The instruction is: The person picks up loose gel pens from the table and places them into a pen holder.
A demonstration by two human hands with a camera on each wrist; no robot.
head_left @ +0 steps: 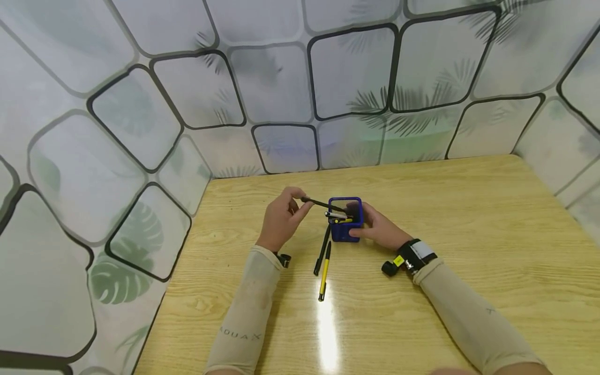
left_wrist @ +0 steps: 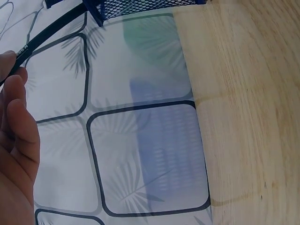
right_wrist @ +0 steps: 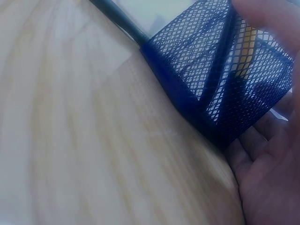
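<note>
Head view, centre of frame: blue mesh pen holder [head_left: 346,234] sits on the wood-grain table [head_left: 459,219], with several pens inside, among them 1 with a white barrel [head_left: 335,214]. Left hand [head_left: 280,221], left of centre: thumb and fingers pinch 1 end of a dark pen [head_left: 323,203]; the pen slants down to the right and its far end is at the holder's opening; depth of entry cannot be told. Right hand [head_left: 385,230], right of centre: grips the holder from its right side, thumb across the near face. The 2 hands are apart from each other, the holder between them. Just below the holder, 2 pens lie loose on the table: a black pen [head_left: 321,252], upper end close by the holder's left edge, and a yellow pen [head_left: 325,272] with black ends, beside it and slightly lower in frame. Right wrist view, upper right: a yellow barrel shows through the mesh. Beige sleeves [head_left: 248,312] cover the forearms; patterned wall panels [head_left: 276,83] fill the upper frame
</note>
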